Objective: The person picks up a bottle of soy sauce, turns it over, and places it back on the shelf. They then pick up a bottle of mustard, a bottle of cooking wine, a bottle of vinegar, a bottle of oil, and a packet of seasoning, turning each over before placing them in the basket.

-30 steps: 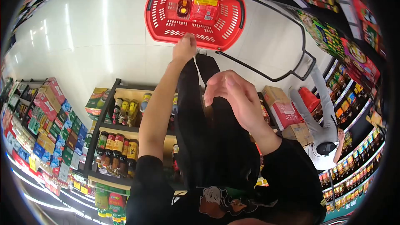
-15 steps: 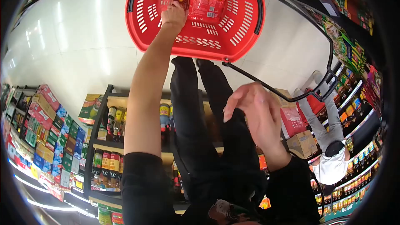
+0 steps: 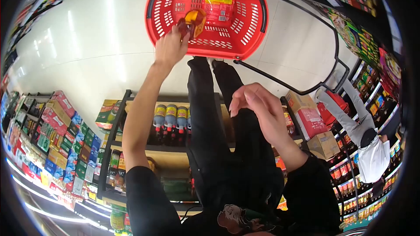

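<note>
My left hand (image 3: 172, 47) is closed around the neck of a dark reddish-brown bottle with a yellow label (image 3: 195, 17). The bottle is tilted over the near left part of a red plastic shopping basket (image 3: 205, 53). Inside the basket, a red packet with a yellow top band (image 3: 218, 9) lies beyond the bottle. My right hand (image 3: 260, 105) hangs in front of my right leg, its fingers loosely curled and apart, with nothing seen in them. The basket's black handle (image 3: 280, 81) is folded out to the right.
A shelf of bottles with yellow labels (image 3: 171, 116) stands around my legs. Cartons (image 3: 323, 145) are stacked at the right, near a person in a white top (image 3: 374, 159). Stacked boxes (image 3: 65, 135) are on the left. More shelves (image 3: 350, 30) line the right.
My left hand has drawn the bottle up and back towards me, tilting it away from its place beside the packet. My right hand has shifted slightly. The basket appears smaller in view.
</note>
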### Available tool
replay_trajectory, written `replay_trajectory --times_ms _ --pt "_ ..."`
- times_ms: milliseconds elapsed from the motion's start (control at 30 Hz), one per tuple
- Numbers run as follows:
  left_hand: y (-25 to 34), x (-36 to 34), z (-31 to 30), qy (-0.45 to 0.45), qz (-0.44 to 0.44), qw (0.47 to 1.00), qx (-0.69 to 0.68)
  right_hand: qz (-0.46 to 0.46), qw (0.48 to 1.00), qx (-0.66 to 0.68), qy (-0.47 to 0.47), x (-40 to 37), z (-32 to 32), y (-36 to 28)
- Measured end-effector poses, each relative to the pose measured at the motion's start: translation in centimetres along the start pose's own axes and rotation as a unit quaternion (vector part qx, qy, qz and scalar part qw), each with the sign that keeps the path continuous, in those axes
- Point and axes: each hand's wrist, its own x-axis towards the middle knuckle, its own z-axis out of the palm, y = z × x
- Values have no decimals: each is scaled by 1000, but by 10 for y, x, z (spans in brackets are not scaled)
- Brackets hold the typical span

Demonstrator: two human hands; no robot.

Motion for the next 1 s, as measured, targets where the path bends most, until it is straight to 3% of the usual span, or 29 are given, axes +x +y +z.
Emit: replay_trajectory --times_ms 133,267,333,400,500,567,600,633,667,733,833,867,967,1000 --pt "55 -104 -107 35 13 993 -109 6 999 -34 37 -21 3 -8" --pt "103 -202 -203 103 73 984 -122 -41 998 -49 24 -53 2 -22" --pt "126 -245 -248 60 -11 968 -245 -97 990 -82 63 -70 8 -31" --pt "140 -278 -284 67 -4 966 -251 -123 981 -128 78 -81 10 -39" --pt "163 -316 -330 32 -7 939 -343 -142 984 -106 10 -109 23 -73" --pt "172 -332 -342 55 14 904 -423 -89 976 -102 -169 -132 31 -97" --pt "177 -335 -349 68 30 894 -441 -93 974 -105 -177 -138 31 -100" --pt "174 -336 -354 86 21 917 -388 -116 958 -113 -236 -139 32 -103" --pt "180 -333 -353 115 32 893 -434 -136 940 -118 -291 -143 34 -104" --pt "191 -323 -352 147 18 859 -489 -128 929 -146 -315 -155 42 -116" --pt "204 -308 -359 151 -4 883 -444 -113 915 -160 -352 -181 62 -128" --pt "212 -301 -356 173 -1 859 -481 -119 913 -161 -356 -185 64 -127" --pt "230 -295 -352 244 40 800 -547 -164 932 -114 -303 -203 67 -129" --pt "224 -295 -348 234 35 805 -544 -168 938 -103 -285 -209 66 -132"
